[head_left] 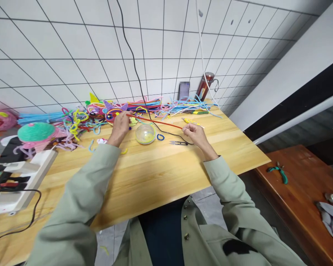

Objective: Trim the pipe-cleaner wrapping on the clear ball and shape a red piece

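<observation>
A red pipe cleaner [155,120] stretches between my two hands above the wooden table. My left hand [120,127] pinches its left end, close to a colourful pipe-cleaner figure [111,112] with purple points. At the other end, my right hand [193,132] has thumb and fingers closed on it. Below the strand sits a clear round bowl [145,134] with something yellow inside. Beside the bowl lies a small blue ring [160,137]. Black thread snips [180,143] rest just under my right hand, and a yellow-handled tool [190,121] lies behind it.
Bundles of pipe cleaners [180,107] line the wall. A phone [184,91] and a red-brown bottle [205,85] stand at the back right. At left are a turquoise-and-pink figure [36,133] and a power strip [34,177]. Green-handled pliers [279,171] lie on the brown bench. A black cable hangs down mid-table.
</observation>
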`<state>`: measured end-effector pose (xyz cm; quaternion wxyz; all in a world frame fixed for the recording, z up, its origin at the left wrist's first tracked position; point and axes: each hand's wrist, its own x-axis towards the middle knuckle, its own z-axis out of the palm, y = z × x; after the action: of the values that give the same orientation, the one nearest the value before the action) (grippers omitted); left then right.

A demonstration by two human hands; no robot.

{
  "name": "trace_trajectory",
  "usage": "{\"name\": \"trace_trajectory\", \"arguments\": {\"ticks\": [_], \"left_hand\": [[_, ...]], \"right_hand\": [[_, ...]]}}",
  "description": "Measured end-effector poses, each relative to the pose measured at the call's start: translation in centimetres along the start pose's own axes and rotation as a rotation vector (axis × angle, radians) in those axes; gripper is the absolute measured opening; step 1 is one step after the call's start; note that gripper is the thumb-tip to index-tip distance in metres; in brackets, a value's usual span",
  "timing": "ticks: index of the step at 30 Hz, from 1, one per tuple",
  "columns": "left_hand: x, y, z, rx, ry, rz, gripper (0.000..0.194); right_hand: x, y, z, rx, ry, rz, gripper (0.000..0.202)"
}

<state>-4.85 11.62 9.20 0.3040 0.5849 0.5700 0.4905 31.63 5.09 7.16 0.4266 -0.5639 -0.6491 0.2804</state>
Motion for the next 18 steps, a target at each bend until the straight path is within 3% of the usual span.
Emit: {"name": "trace_trajectory", "arguments": {"ticks": [8, 12, 15, 18], "left_hand": [[-7.6, 2.2, 1.0, -0.518, -0.058, -0.108, 0.052], [-8.2, 2.7, 1.6, -0.663, -0.053, -0.220, 0.055], [-8.0, 2.6, 2.0, -0.667, -0.057, -0.247, 0.047], [-8.1, 2.6, 2.5, -0.668, -0.057, -0.251, 0.044]], "right_hand": [[-0.7, -0.4, -0.2, 0.011, -0.097, -0.007, 0.022], [-1.5, -1.1, -1.3, -0.020, -0.194, -0.086, 0.024], [-1.6, -1.0, -2.4, -0.072, -0.253, -0.104, 0.025], [-1.4, -0.8, -3.1, -0.209, -0.174, -0.143, 0.020]]}}
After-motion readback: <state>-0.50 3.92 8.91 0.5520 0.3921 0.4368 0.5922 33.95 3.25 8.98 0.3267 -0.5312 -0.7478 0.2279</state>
